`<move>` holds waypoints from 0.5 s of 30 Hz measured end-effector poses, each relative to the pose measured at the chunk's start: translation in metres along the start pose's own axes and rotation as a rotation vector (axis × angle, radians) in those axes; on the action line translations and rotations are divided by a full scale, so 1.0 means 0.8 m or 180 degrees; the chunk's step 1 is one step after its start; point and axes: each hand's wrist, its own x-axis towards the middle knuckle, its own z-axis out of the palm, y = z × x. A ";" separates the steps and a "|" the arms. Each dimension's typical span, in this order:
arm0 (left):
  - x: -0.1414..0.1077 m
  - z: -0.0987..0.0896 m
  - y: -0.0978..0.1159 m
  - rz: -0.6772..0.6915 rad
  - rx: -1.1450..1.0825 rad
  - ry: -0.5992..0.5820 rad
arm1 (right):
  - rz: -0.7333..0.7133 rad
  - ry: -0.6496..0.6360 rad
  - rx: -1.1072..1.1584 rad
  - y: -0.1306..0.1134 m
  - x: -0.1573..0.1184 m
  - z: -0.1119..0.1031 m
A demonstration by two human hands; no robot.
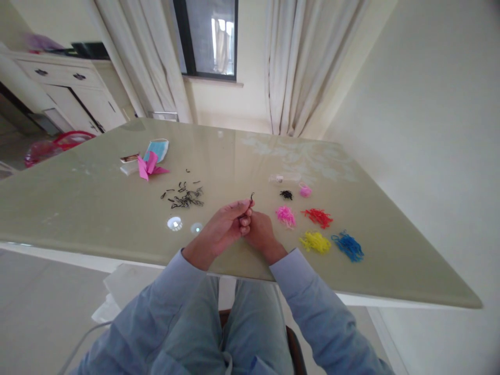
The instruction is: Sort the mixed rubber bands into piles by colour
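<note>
My left hand point(230, 221) is closed, its thumb and fingertips pinching a small thin black loop, which looks like an elastic band point(252, 197) and sticks up above the fingers. Pressed against it, my right hand point(260, 229) is closed too, with its fingers curled; what lies inside them is hidden. To the left on the table lies a scattered heap of similar black loops point(189, 199). On the right are small piles of thin strands or loops: black point(286, 195), pink point(285, 216), red point(317, 217), yellow point(315, 241) and blue point(347, 246).
The glossy table point(234, 156) has its front edge near my lap. At its back left are a pink folded-paper shape point(150, 165) and a blue face mask point(157, 150). A clear plastic packet point(285, 178) and a round pink item point(305, 190) lie behind the coloured piles.
</note>
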 end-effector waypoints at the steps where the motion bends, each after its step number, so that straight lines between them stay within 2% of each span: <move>1: 0.002 0.002 0.000 -0.0001 0.0020 -0.0016 | -0.0010 0.0006 0.0013 0.000 0.000 0.001; 5: 0.009 0.014 0.001 0.0017 0.0173 0.0015 | 0.0018 -0.0096 -0.0082 -0.003 0.003 0.003; 8: 0.019 0.027 0.004 0.0259 0.0706 0.0152 | 0.0047 -0.0148 -0.0279 -0.007 0.003 0.003; 12: 0.056 0.049 0.009 0.1102 0.2137 0.0331 | 0.0035 -0.0049 -0.0379 -0.009 0.001 0.002; 15: 0.100 0.059 0.006 0.1730 0.3268 0.0249 | 0.0003 -0.0066 -0.0396 -0.007 0.000 0.001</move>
